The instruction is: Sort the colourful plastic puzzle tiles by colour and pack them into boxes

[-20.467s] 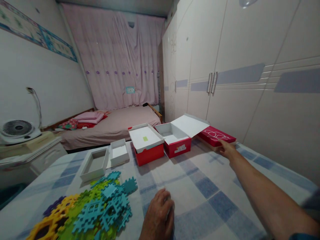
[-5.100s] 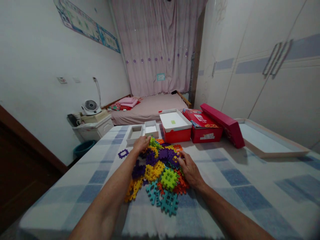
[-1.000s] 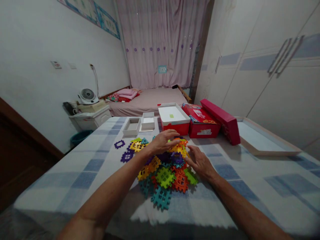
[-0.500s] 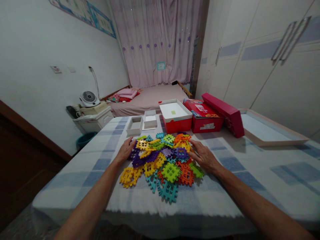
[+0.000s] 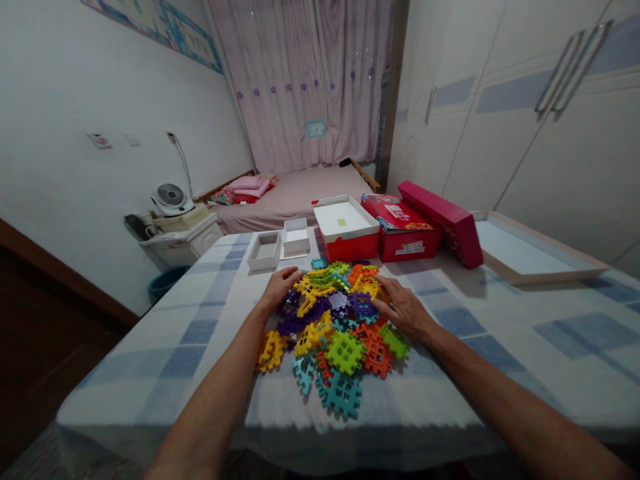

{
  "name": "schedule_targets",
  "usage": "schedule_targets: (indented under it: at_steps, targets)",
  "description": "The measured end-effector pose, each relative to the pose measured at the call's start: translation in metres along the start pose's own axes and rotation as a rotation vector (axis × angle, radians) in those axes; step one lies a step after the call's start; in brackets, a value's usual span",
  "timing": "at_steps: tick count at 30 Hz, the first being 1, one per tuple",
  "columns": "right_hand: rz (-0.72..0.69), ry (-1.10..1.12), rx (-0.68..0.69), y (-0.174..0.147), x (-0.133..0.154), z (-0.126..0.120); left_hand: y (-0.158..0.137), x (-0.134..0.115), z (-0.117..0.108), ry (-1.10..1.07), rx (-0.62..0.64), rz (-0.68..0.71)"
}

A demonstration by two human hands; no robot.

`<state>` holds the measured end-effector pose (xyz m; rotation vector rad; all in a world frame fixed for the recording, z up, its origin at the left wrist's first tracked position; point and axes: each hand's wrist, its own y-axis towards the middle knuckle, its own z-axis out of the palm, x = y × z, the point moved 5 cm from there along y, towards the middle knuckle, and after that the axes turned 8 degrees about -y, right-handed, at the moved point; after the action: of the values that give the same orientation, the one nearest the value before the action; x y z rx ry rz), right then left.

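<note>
A loose heap of plastic interlocking building pieces lies on the tablecloth, square lattices with notched edges. At its left side my left hand point(image 5: 279, 288) presses against the pieces, fingers stretched forward and not closed round any. My right hand point(image 5: 406, 310) rests along the right side with fingers apart, touching the heap near a purple piece point(image 5: 363, 304). Towards me lie a lime-green piece point(image 5: 346, 351), a teal piece point(image 5: 343, 395) and an orange piece point(image 5: 377, 357). A yellow piece point(image 5: 271, 351) sits beside my left forearm. Some fingertips are hidden among the pieces.
Behind the heap stand two small grey-white box trays, the nearer one point(image 5: 265, 251) at left. A red box with a white tray top point(image 5: 347, 220), another red box point(image 5: 410, 243), a leaning pink-red lid point(image 5: 443, 223) and a large shallow tray point(image 5: 555, 277) continue rightward.
My left hand has moved right and slightly forward, pushing the left part of the heap inward so it is narrower. My right hand stays almost in place. The view has shifted slightly.
</note>
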<state>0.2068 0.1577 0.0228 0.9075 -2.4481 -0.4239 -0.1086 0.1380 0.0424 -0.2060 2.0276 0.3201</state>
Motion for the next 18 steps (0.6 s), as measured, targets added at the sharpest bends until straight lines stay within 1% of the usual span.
schedule_targets:
  at_steps: [4,7,9,11,13,15,16,18]
  targets:
    - [0.036,-0.007,-0.032,0.0,-0.003,0.002,0.003,-0.014,0.009,-0.071,0.006,0.018]
    - [0.052,-0.008,-0.027,0.0,-0.006,0.004,0.003,-0.031,0.017,-0.112,0.018,0.045]
    - [0.052,-0.006,-0.027,0.001,-0.007,0.004,-0.001,-0.048,0.025,-0.116,0.067,0.092]
    - [0.048,-0.004,-0.027,0.001,-0.008,0.004,-0.011,-0.07,0.036,-0.077,0.145,0.185]
    - [0.053,-0.001,-0.026,0.002,-0.008,0.004,-0.029,-0.093,0.045,0.012,0.21,0.321]
    - [0.061,0.004,-0.028,0.001,-0.008,0.003,-0.058,-0.111,0.051,0.131,0.264,0.496]
    - [0.061,0.005,-0.03,0.001,-0.007,0.003,-0.075,-0.117,0.053,0.192,0.309,0.585]
    - [0.055,0.006,-0.031,0.001,-0.006,0.003,-0.113,-0.117,0.057,0.307,0.474,0.732]
